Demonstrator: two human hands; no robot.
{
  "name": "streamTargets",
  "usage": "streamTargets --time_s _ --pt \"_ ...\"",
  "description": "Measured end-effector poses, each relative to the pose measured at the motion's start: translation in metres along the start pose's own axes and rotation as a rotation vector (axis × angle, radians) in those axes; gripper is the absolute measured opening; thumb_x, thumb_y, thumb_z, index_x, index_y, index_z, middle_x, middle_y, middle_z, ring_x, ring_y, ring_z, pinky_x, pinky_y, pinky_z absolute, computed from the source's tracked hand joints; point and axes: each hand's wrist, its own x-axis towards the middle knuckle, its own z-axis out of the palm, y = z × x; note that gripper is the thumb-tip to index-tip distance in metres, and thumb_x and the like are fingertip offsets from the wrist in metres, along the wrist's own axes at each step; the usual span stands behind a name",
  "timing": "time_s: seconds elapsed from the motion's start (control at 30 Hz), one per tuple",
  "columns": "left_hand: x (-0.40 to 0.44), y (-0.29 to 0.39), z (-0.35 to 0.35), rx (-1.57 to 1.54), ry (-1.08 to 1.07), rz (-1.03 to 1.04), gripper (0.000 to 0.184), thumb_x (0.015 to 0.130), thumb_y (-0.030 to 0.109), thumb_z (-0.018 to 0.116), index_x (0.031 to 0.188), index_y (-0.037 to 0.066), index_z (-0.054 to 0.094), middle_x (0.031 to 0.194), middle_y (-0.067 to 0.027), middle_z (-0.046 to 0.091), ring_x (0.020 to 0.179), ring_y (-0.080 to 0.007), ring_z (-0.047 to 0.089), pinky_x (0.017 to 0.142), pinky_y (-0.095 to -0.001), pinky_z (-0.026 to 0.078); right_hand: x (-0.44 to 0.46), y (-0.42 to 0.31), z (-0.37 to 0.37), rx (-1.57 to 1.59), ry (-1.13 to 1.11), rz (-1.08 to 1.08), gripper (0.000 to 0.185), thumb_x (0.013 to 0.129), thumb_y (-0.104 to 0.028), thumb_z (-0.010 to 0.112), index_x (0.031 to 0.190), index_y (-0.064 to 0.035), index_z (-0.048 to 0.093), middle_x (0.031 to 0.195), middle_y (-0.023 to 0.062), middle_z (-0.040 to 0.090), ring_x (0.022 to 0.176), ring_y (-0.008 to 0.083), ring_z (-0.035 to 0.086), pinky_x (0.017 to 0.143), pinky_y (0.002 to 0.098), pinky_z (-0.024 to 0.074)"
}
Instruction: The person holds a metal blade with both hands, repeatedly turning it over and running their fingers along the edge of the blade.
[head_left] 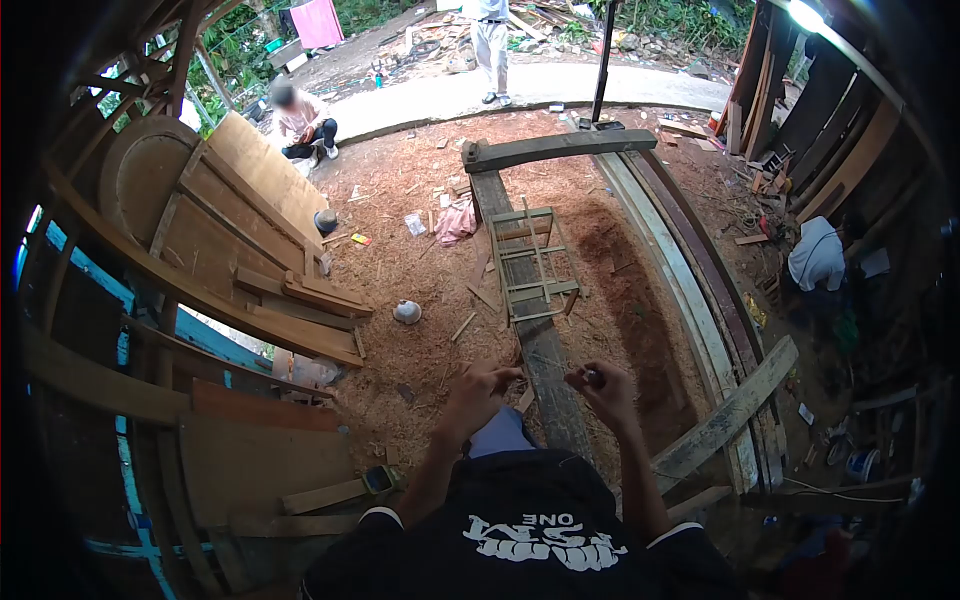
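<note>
My left hand (478,397) is raised in front of my body, its thumb and fingers closed in a pinch. To its right, my right hand (606,392) is also closed, with a small dark thing at its fingers. A faint thin line shows between the two hands, too fine to make out. Below and between them runs a long dark plank (548,385). Farther along that plank lies a small slatted wooden frame (538,290).
A cross beam (560,149) spans the far end. Long boards (655,255) and a slanted plank (725,410) lie right. Wooden panels (225,300) lean left. A white round object (407,312) sits on shavings. One person (300,120) crouches; another (490,50) stands beyond.
</note>
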Motion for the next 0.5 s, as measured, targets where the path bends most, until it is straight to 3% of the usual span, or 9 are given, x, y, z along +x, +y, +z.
streamTargets --time_s 0.13,0.23,0.33,0.43,0.5 --pt "0.004 -0.001 -0.003 0.121 0.065 0.058 0.029 0.083 0.005 0.063 0.107 0.018 0.073 0.094 -0.0052 0.064 0.1 -0.0227 0.058 0.104 -0.0448 0.029 -0.008 0.008 0.003 0.145 -0.208 0.013 0.026 0.085 -0.026 0.08 0.089 -0.0021 0.071 0.063 -0.0038 0.055 0.058 0.0029 0.045 0.052 0.024 0.0354" --pt "0.008 0.003 -0.007 0.177 0.061 0.074 0.024 0.085 0.008 0.063 0.105 0.017 0.072 0.104 -0.0075 0.061 0.113 -0.0241 0.055 0.112 -0.0457 0.022 -0.012 0.011 0.004 0.22 -0.322 0.058 0.024 0.088 -0.024 0.077 0.091 -0.0019 0.07 0.066 -0.0048 0.057 0.06 0.002 0.045 0.052 0.0233 0.0351" --pt "0.013 0.01 -0.001 0.306 0.316 0.184 0.029 0.089 0.011 0.062 0.117 0.019 0.068 0.12 -0.0119 0.056 0.128 -0.0253 0.047 0.118 -0.0462 0.014 -0.014 0.024 0.017 0.335 -0.276 0.047 0.021 0.09 -0.022 0.074 0.093 -0.0023 0.068 0.068 -0.0059 0.057 0.061 0.0013 0.044 0.052 0.0226 0.0339" --pt "0.016 0.03 0.002 0.175 0.581 0.086 0.036 0.093 0.014 0.059 0.129 0.017 0.061 0.135 -0.0162 0.047 0.138 -0.0274 0.035 0.119 -0.0473 0.014 -0.016 0.015 0.024 0.401 -0.18 0.086 0.019 0.091 -0.021 0.073 0.094 -0.0032 0.066 0.068 -0.007 0.055 0.061 0.0011 0.043 0.053 0.022 0.0328" --pt "0.019 0.024 0.015 -0.074 0.586 0.018 0.039 0.095 0.015 0.059 0.135 0.012 0.056 0.13 -0.0168 0.053 0.132 -0.0264 0.043 0.114 -0.0452 0.026 -0.016 0.004 0.027 0.435 -0.141 0.125 0.017 0.092 -0.02 0.072 0.093 -0.0043 0.065 0.068 -0.0077 0.053 0.06 0.0011 0.043 0.052 0.0217 0.0323"
